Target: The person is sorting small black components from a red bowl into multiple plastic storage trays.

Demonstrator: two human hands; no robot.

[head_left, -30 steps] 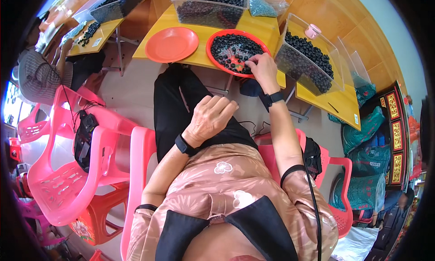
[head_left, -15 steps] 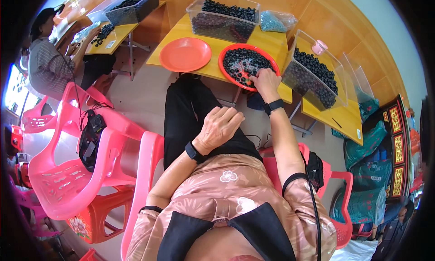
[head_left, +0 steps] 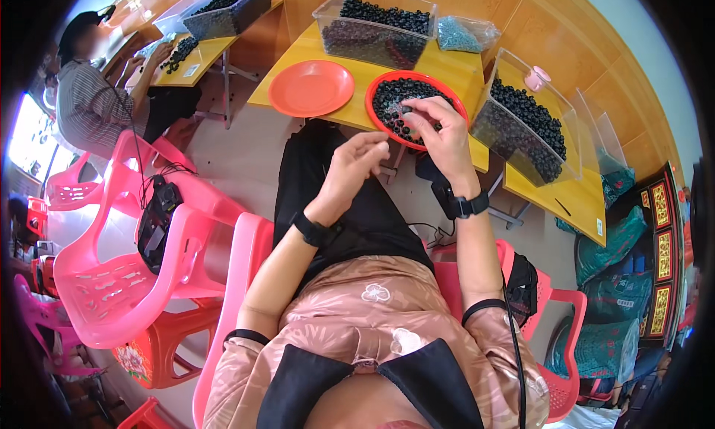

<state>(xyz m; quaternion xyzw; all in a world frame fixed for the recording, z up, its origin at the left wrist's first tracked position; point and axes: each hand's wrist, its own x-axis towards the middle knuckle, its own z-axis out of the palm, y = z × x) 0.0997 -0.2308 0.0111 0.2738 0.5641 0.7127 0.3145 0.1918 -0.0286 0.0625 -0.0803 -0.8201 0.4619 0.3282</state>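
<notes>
My right hand [head_left: 445,142] is raised over the near edge of a red plate [head_left: 465,113], pinching a small black round piece [head_left: 407,109] between thumb and fingers. Many similar black pieces [head_left: 402,91] lie in that plate, among some pale bits too small to name. To its left, my left hand [head_left: 351,170] hangs above my lap with thumb and fingers drawn together. Whatever they hold, if anything, is hidden. The two hands are apart.
An orange-red plate [head_left: 311,89] and a clear bin [head_left: 376,45] of black pieces stand on the yellow table [head_left: 339,116]. A blue-filled bag [head_left: 465,34] lies behind. Another bin [head_left: 521,135] is at right. Pink chairs [head_left: 119,295] flank me; a person [head_left: 97,105] sits far left.
My right hand has lifted out of the plate toward me with a black piece in its fingers. The left hand has turned and its fingers now point toward the right hand.
</notes>
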